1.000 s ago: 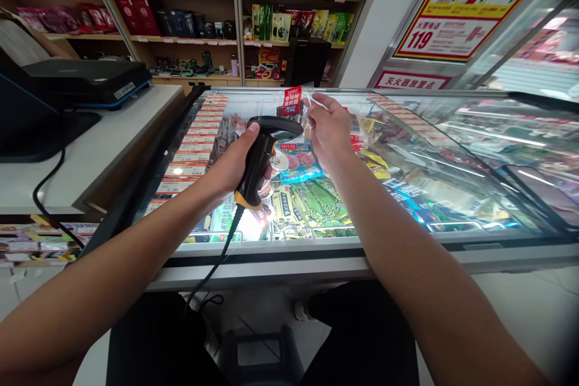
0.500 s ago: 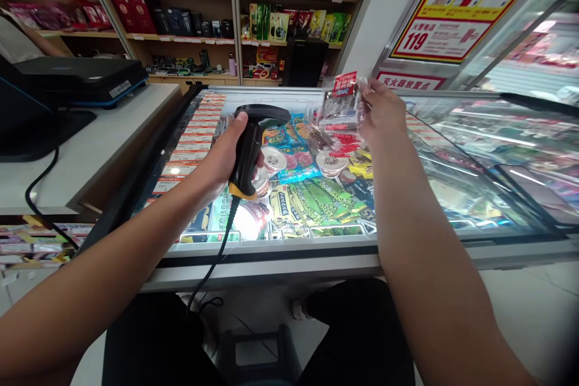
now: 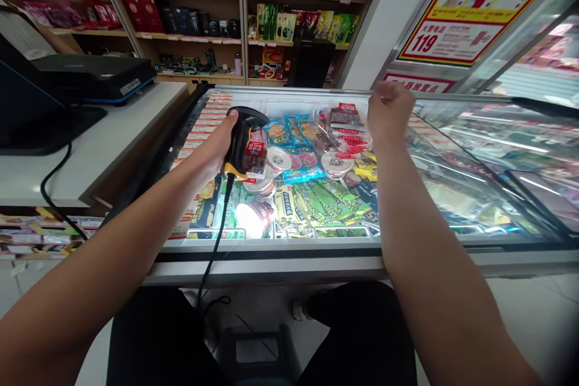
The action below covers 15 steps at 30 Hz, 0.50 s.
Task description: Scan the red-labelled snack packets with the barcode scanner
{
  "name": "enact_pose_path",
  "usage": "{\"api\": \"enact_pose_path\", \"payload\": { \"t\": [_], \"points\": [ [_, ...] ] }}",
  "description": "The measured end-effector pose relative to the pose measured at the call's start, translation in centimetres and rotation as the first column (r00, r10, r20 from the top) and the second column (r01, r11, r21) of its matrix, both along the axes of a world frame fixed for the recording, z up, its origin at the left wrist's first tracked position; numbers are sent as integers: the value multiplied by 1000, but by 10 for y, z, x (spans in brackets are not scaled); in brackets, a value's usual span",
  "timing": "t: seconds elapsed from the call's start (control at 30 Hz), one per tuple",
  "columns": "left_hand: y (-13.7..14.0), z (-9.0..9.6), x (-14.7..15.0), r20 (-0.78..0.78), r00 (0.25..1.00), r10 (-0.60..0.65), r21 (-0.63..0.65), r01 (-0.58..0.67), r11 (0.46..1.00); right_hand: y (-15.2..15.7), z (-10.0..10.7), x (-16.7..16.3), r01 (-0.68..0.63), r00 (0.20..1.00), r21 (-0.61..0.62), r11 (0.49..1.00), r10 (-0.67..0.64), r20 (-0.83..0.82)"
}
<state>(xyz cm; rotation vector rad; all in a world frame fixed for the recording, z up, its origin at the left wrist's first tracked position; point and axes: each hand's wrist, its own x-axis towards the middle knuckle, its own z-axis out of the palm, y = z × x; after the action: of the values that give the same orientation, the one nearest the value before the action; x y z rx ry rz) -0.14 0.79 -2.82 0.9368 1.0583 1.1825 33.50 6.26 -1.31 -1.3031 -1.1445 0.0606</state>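
Observation:
My left hand point(image 3: 226, 139) is closed around the handle of a black and yellow barcode scanner point(image 3: 239, 142), held over the left part of an open freezer. A clear packet with a red label point(image 3: 256, 157) shows just right of its handle; whether my hand touches it is hidden. On the right, my right hand point(image 3: 392, 110) hovers above the freezer's far side, its fingers curled away and blurred. Close by on its left, a clear red-labelled packet of dark food point(image 3: 346, 117) rests on similar packets.
Inside the freezer point(image 3: 312, 245) lie green packs point(image 3: 325, 199), blue packs point(image 3: 296, 132) and round tubs point(image 3: 337, 164). The scanner's cord point(image 3: 221, 223) hangs over its front edge. A counter point(image 3: 131, 132) with a black scale point(image 3: 94, 75) stands left. Shelves point(image 3: 181, 36) line the back.
My right hand has let go of the red-labelled packet, which now lies on the pile. The scanner has shifted slightly left, and another red-labelled packet shows beside it.

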Motion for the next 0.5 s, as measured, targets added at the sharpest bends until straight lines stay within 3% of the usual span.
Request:
{"api": "enact_pose_path", "payload": {
  "t": [0.07, 0.1, 0.13, 0.2, 0.23, 0.27, 0.3, 0.33, 0.5],
  "points": [
    [4, -3, -2, -12, 1000, -10, -44, 10, 999, -17, 10, -33, -248, 964, -61, 967, 240, -110],
    [5, -4, -2, -13, 1000, -16, -62, 15, 998, -26, 13, -50, -392, 913, -155, 907, 362, -190],
    [6, -5, -2, -13, 1000, -18, -75, 17, 997, -35, 13, -66, -558, 826, -286, 779, 488, -282],
    [6, -5, -2, -11, 1000, -16, -86, 15, 996, -48, 7, -91, -744, 661, -511, 430, 581, -474],
    [6, -5, -2, -9, 1000, -18, -86, 17, 996, -52, 1, -99, -776, 613, -549, 312, 581, -536],
    [6, -6, -2, -5, 1000, -25, -84, 24, 996, -53, -6, -106, -796, 578, -555, 243, 576, -578],
    [6, -6, -2, -1, 1000, -31, -82, 31, 996, -52, -13, -110, -813, 553, -543, 209, 571, -607],
    [6, -7, -2, 5, 999, -39, -79, 39, 996, -49, -20, -113, -828, 537, -520, 208, 562, -629],
    [3, -7, 0, 21, 999, -40, -86, 42, 995, -36, -43, -123, -822, 567, -418, 386, 496, -658]
  ]
}}
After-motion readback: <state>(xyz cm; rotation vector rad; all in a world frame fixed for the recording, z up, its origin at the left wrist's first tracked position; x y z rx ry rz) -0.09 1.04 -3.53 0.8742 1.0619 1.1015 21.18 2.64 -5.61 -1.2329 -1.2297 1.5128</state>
